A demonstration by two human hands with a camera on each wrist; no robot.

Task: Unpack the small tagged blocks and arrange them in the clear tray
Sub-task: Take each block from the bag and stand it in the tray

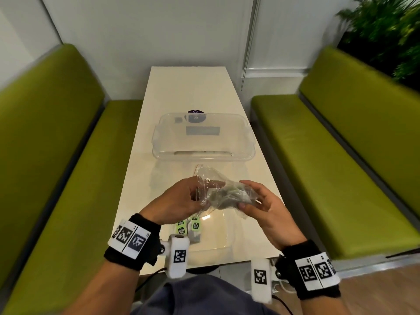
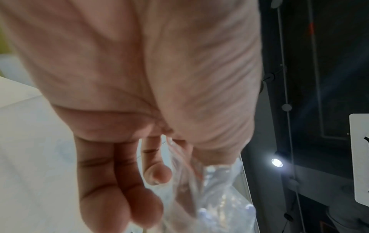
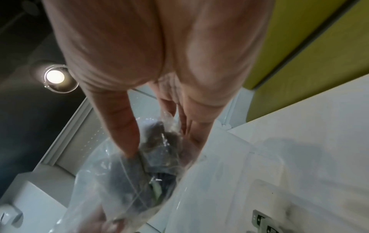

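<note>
The head view is evenly lit and bowed at its edges; both wrist views are smeared by blur; glare is thrown by a round ceiling spotlight [image 3: 54, 77]; soft shadows are cast on the glossy cream table [image 1: 204, 92].

Head view looking down the tabletop [image 1: 186, 92] from its near edge, wrist views pressed close behind each palm, all sharing the plastic bag [image 1: 218, 192].
</note>
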